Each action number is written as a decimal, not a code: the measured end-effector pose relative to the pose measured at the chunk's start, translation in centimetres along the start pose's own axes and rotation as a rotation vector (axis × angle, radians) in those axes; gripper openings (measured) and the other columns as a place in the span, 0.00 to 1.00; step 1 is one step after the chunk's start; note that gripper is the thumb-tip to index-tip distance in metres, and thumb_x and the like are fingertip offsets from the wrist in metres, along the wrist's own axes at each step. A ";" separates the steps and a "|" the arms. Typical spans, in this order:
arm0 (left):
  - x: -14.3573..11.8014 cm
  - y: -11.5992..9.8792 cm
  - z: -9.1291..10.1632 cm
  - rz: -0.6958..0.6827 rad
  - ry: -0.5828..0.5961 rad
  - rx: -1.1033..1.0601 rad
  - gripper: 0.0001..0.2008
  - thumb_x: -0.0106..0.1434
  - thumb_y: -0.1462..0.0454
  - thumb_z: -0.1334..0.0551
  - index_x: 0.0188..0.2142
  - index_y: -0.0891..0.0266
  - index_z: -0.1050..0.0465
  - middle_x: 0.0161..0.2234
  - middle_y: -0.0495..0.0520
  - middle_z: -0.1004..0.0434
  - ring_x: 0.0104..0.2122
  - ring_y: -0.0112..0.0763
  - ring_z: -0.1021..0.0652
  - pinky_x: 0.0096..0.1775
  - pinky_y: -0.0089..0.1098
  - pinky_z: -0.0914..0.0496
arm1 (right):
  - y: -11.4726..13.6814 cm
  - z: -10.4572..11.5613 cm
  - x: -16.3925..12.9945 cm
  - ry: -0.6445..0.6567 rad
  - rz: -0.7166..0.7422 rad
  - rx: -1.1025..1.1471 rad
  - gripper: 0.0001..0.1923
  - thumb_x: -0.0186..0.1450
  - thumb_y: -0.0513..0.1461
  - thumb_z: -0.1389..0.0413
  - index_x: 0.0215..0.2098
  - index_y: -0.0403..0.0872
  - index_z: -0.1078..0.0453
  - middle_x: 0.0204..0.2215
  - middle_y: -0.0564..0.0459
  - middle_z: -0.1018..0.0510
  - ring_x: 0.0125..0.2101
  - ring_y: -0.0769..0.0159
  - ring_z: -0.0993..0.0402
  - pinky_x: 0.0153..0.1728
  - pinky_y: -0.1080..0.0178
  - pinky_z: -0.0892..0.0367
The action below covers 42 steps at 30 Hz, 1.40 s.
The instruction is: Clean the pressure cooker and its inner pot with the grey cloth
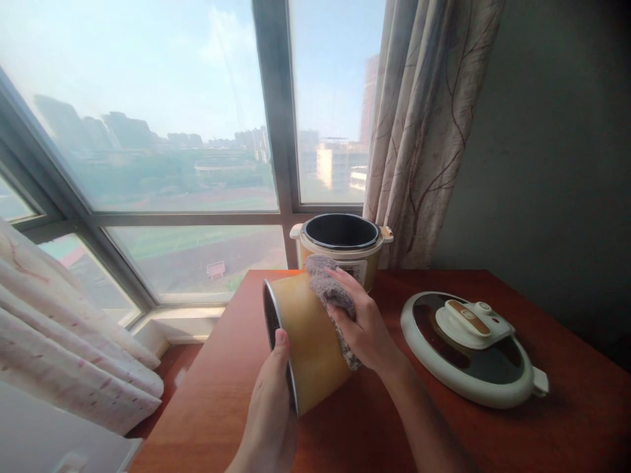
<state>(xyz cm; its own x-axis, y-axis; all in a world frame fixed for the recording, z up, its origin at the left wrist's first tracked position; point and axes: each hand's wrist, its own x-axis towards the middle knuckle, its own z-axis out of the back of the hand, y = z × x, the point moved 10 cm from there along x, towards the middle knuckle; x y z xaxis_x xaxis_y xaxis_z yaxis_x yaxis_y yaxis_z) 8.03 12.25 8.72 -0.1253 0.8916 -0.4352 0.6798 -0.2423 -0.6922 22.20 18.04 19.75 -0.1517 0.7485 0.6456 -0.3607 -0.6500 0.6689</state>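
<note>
A gold-coloured inner pot (pixel 305 348) with a dark inside is tilted on its side above the table, its mouth facing left. My left hand (pixel 271 394) grips its rim, with the thumb at the mouth's edge and the other fingers hidden. In my right hand (pixel 365 322) is a grey fluffy cloth (pixel 329 282), pressed against the pot's outer wall near its base. Behind the pot stands the pressure cooker body (pixel 303 253), open at the top with a dark interior.
The cooker lid (pixel 414 332), pale with a dark top and a handle, lies on the right of the reddish wooden table (pixel 217 394). A window (pixel 187 131) is behind, with curtains (pixel 419 118) at both sides.
</note>
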 end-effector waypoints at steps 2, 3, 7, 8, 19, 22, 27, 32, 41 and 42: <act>0.2 -1.2 -1.7 -0.006 0.036 -0.035 0.24 0.71 0.56 0.41 0.63 0.63 0.31 0.53 0.61 0.19 0.55 0.45 0.21 0.60 0.42 0.30 | 1.9 -1.0 -1.3 0.031 0.103 -0.173 0.29 0.68 0.39 0.47 0.68 0.49 0.39 0.67 0.49 0.34 0.69 0.53 0.46 0.68 0.44 0.50; 0.4 -1.7 -2.6 -0.002 0.069 -0.049 0.25 0.71 0.56 0.42 0.64 0.63 0.32 0.53 0.61 0.19 0.56 0.45 0.21 0.60 0.42 0.30 | 2.7 -1.7 -2.1 0.048 0.149 -0.245 0.31 0.68 0.39 0.47 0.69 0.49 0.41 0.68 0.49 0.36 0.70 0.52 0.49 0.69 0.43 0.53; 1.5 -2.7 -4.5 0.054 0.206 -0.090 0.27 0.73 0.55 0.47 0.66 0.65 0.36 0.55 0.63 0.20 0.55 0.43 0.21 0.61 0.42 0.31 | 4.3 -4.0 -5.3 0.051 0.255 -0.385 0.34 0.67 0.40 0.49 0.70 0.46 0.46 0.71 0.50 0.43 0.72 0.50 0.57 0.70 0.41 0.60; 1.8 -2.9 -4.6 0.063 0.233 -0.095 0.27 0.74 0.55 0.47 0.67 0.66 0.37 0.55 0.63 0.20 0.55 0.43 0.21 0.61 0.43 0.31 | 4.3 -4.5 -6.0 0.042 0.262 -0.398 0.34 0.66 0.40 0.49 0.71 0.46 0.46 0.71 0.50 0.44 0.72 0.49 0.58 0.69 0.41 0.61; 2.0 -1.4 -1.9 -0.087 0.326 0.018 0.24 0.66 0.52 0.36 0.56 0.64 0.23 0.54 0.59 0.19 0.63 0.47 0.29 0.67 0.42 0.41 | 3.7 -4.7 -7.5 -0.111 0.269 -0.430 0.35 0.66 0.39 0.52 0.70 0.45 0.48 0.70 0.45 0.42 0.71 0.46 0.56 0.66 0.37 0.57; 2.2 -0.4 2.4 -0.298 0.262 0.234 0.27 0.58 0.47 0.30 0.51 0.61 0.19 0.58 0.58 0.22 0.67 0.50 0.36 0.70 0.42 0.49 | 3.9 -4.1 -5.9 -0.104 0.256 -0.411 0.33 0.66 0.40 0.51 0.69 0.45 0.46 0.69 0.45 0.39 0.71 0.47 0.54 0.66 0.39 0.54; 2.9 1.2 7.5 -0.429 0.134 0.531 0.25 0.52 0.45 0.27 0.44 0.56 0.15 0.52 0.59 0.19 0.62 0.55 0.31 0.69 0.41 0.50 | 3.5 -3.2 -3.0 -0.125 0.191 -0.363 0.29 0.68 0.40 0.51 0.67 0.47 0.42 0.67 0.48 0.34 0.69 0.51 0.48 0.66 0.44 0.51; 3.1 0.8 5.7 -0.476 0.192 0.592 0.19 0.54 0.45 0.29 0.35 0.56 0.14 0.43 0.61 0.16 0.53 0.57 0.25 0.63 0.41 0.38 | 3.2 -4.0 -1.6 -0.101 0.167 -0.367 0.27 0.69 0.41 0.50 0.66 0.47 0.40 0.67 0.49 0.35 0.69 0.52 0.49 0.67 0.44 0.53; 3.7 0.3 3.1 -0.504 0.257 0.565 0.22 0.52 0.44 0.29 0.22 0.61 0.20 0.27 0.57 0.19 0.33 0.47 0.24 0.41 0.37 0.27 | 2.1 -5.2 -4.8 -0.068 0.193 -0.342 0.33 0.68 0.40 0.51 0.71 0.47 0.49 0.72 0.48 0.45 0.72 0.49 0.58 0.68 0.39 0.56; 4.1 0.1 3.0 -0.497 0.249 0.536 0.22 0.51 0.45 0.28 0.22 0.62 0.21 0.27 0.57 0.19 0.33 0.46 0.24 0.40 0.36 0.27 | 1.8 -5.6 -5.7 -0.063 0.195 -0.334 0.34 0.68 0.40 0.51 0.72 0.47 0.50 0.72 0.47 0.46 0.72 0.48 0.59 0.68 0.38 0.55</act>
<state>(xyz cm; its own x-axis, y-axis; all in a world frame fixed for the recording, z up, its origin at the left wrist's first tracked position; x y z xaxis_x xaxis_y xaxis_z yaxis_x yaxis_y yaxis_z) 5.38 14.70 5.17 -0.1154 0.9884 0.0984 0.1352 0.1138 -0.9843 17.32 13.36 15.20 -0.1938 0.5987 0.7772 -0.6119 -0.6930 0.3813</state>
